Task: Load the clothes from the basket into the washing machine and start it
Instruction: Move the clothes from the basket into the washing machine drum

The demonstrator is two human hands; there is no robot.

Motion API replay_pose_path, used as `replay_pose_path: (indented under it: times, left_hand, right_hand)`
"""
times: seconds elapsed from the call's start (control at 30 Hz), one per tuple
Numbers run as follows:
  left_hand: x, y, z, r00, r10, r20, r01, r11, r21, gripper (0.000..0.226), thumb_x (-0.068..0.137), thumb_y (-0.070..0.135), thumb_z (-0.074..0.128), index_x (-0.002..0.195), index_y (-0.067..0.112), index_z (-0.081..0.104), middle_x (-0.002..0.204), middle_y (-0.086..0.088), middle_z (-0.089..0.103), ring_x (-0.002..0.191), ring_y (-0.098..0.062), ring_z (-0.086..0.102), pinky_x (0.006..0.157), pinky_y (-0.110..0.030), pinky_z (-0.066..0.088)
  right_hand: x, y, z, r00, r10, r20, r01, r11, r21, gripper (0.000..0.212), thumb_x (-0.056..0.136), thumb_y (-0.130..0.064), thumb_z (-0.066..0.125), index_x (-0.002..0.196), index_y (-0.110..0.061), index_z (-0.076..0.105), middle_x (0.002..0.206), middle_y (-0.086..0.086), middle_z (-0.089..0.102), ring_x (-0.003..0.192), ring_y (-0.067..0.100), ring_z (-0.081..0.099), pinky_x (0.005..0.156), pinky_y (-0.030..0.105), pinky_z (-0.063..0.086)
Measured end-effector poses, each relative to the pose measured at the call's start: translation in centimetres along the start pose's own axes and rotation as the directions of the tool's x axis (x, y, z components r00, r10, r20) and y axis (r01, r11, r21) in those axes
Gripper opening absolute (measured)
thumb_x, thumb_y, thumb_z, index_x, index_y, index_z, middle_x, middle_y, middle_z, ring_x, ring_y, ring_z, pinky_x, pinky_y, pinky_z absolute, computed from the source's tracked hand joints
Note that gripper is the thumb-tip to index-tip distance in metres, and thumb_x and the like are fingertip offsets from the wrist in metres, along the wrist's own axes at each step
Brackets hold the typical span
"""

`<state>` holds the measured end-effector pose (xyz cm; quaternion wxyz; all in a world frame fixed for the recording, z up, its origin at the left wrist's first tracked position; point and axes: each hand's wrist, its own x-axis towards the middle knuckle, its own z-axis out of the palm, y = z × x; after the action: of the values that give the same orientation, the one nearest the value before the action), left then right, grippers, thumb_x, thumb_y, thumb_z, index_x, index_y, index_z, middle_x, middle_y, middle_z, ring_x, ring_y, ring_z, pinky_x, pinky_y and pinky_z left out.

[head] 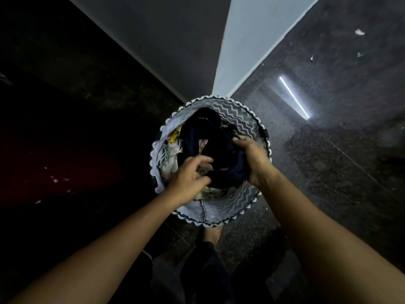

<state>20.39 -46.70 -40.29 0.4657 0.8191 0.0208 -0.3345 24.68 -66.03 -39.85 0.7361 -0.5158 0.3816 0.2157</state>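
A round fabric laundry basket [238,116] with a grey zigzag pattern and a scalloped rim stands on the floor below me. Inside lie a dark navy garment [219,145] on top and a floral printed cloth [173,150] at the left. My right hand [255,160] is closed on the navy garment at the basket's right side. My left hand [189,181] reaches into the basket from the lower left, fingers curled at the clothes; whether it grips cloth is unclear. No washing machine is in view.
A white wall corner [241,44] rises just behind the basket. Polished dark stone floor [328,150] spreads to the right, reflecting a tube light. The left side is very dark. My foot [211,234] stands right below the basket.
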Motion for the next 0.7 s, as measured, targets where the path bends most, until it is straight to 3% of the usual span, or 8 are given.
replay_pose_path:
  times: [0.07,0.13,0.23,0.3,0.37,0.47,0.6,0.7]
  left_hand:
    - [0.3,-1.3,-1.0,0.979,-0.055,-0.198,0.076,0.992,0.099,0.061,0.086,0.015,0.071,0.139,0.033,0.045,0.14,-0.002,0.047,0.087,-0.016,0.064,0.084,-0.038,0.056]
    - [1.2,-1.9,-2.1,0.948,0.0,-0.317,0.079,0.968,0.239,0.089,0.08,0.026,0.078,0.153,0.027,0.026,0.154,-0.007,0.03,0.127,-0.025,0.05,0.108,-0.043,0.045]
    - [3.2,-1.1,-3.1,0.98,0.028,-0.197,0.03,0.957,0.289,0.119,0.074,0.042,0.082,0.16,0.025,0.002,0.164,-0.008,0.018,0.15,-0.028,0.021,0.118,-0.046,0.029]
    - [4.7,-0.4,-2.9,0.995,-0.074,-0.063,0.085,0.979,0.183,0.119,0.076,0.047,0.081,0.159,0.029,-0.001,0.157,-0.008,0.037,0.142,-0.026,0.038,0.11,-0.039,0.037]
    - [6.2,0.2,-2.7,0.981,-0.192,-0.022,0.194,0.974,0.121,0.093,0.08,0.048,0.078,0.154,0.022,0.029,0.128,-0.007,0.064,0.12,-0.025,0.059,0.1,-0.036,0.047]
    - [7.4,0.1,-2.6,0.946,-0.314,-0.084,0.325,0.915,0.239,0.042,0.082,0.046,0.075,0.106,0.012,0.071,0.107,-0.01,0.071,0.103,-0.03,0.066,0.09,-0.041,0.055]
    - [6.7,-1.6,-2.4,0.884,-0.307,-0.351,0.387,0.903,0.186,0.061,0.072,0.055,0.072,0.12,0.022,0.055,0.129,-0.012,0.057,0.114,-0.036,0.059,0.091,-0.048,0.053]
    - [6.2,-2.7,-2.8,0.897,-0.316,-0.31,0.368,0.922,0.123,0.05,0.074,0.046,0.068,0.118,0.025,0.059,0.117,-0.009,0.07,0.105,-0.033,0.066,0.088,-0.043,0.055]
  right_hand:
    - [-2.5,-2.1,0.7,0.99,0.011,0.139,-0.011,1.0,0.0,0.014,0.098,-0.014,0.06,0.084,-0.012,0.062,0.071,0.007,0.065,0.064,0.02,0.062,0.064,0.032,0.053]
    - [-5.5,-3.9,1.5,0.952,-0.007,0.307,0.023,0.999,-0.048,0.007,0.094,-0.015,0.065,0.096,-0.008,0.065,0.083,0.014,0.065,0.067,0.021,0.064,0.064,0.03,0.055]
    - [-8.9,-6.1,2.1,0.89,-0.101,0.444,0.11,0.994,0.004,0.005,0.087,-0.011,0.069,0.082,-0.012,0.07,0.074,0.005,0.07,0.062,0.012,0.066,0.061,0.023,0.057]
    - [-10.4,-7.2,2.3,0.867,-0.159,0.473,0.143,0.987,0.069,0.008,0.075,-0.019,0.081,0.073,-0.017,0.073,0.067,0.0,0.07,0.057,0.008,0.066,0.057,0.02,0.055]
    - [-11.0,-7.5,2.3,0.862,-0.174,0.477,0.154,0.985,0.081,0.013,0.068,-0.03,0.081,0.069,-0.019,0.074,0.064,-0.002,0.069,0.053,0.007,0.064,0.052,0.019,0.053]
    - [-9.7,-5.9,1.7,0.887,-0.119,0.445,0.132,0.991,0.002,0.021,0.082,-0.013,0.074,0.063,-0.019,0.068,0.057,-0.005,0.061,0.048,0.004,0.056,0.049,0.017,0.048]
    - [-6.6,-2.3,0.3,0.923,-0.089,0.374,0.161,0.973,-0.167,0.027,0.088,-0.012,0.074,0.071,-0.012,0.053,0.063,0.002,0.053,0.055,0.01,0.051,0.053,0.018,0.044]
    - [-4.3,0.3,-0.9,0.963,-0.066,0.26,0.178,0.883,-0.434,0.026,0.086,-0.002,0.075,0.075,-0.011,0.054,0.066,0.003,0.051,0.062,0.015,0.051,0.056,0.019,0.042]
